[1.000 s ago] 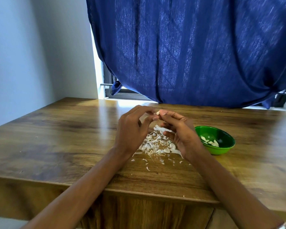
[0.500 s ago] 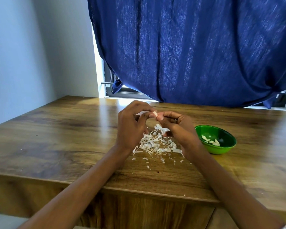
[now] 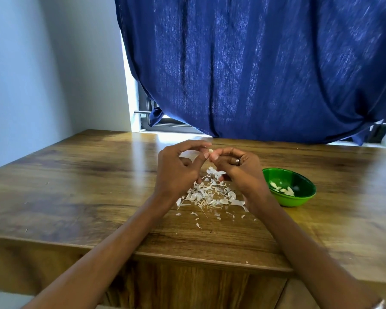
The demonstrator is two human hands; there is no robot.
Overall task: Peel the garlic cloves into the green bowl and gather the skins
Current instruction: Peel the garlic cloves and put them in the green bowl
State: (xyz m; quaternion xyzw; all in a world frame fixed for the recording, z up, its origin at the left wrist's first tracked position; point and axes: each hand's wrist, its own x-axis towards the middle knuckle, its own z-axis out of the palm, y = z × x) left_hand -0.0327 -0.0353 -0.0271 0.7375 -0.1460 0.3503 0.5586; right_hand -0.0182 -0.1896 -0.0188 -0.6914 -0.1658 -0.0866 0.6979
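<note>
Now raised over the counter (image 3: 80,188), both hands, meeting at the fingertips a little higher than half a second ago. At far left, only grey wall (image 3: 31,74) and bare wood. Next, the left hand (image 3: 178,168): thumb and forefinger curved into a loop, tips closed on the clove (image 3: 210,150), forefinger stretched further across the top than before, other fingers curled loosely beneath. Held between the two hands, well above the wood, that small pale clove, a bit more of it showing than earlier. Directly below, still heaped in the same spot, the skins (image 3: 210,195), with loose flakes scattered toward the near edge. Then the right hand (image 3: 241,170): thumb and forefinger pinched tight on the clove's other side, knuckles turned more toward the camera so that a ring (image 3: 237,161) now shows, remaining fingers folded with a white scrap of skin hanging under them. Behind, hanging as before, the blue curtain (image 3: 254,68). Furthest right, unmoved and just beside the right wrist, the bowl (image 3: 299,200), holding a few peeled cloves (image 3: 282,188) on its floor.
</note>
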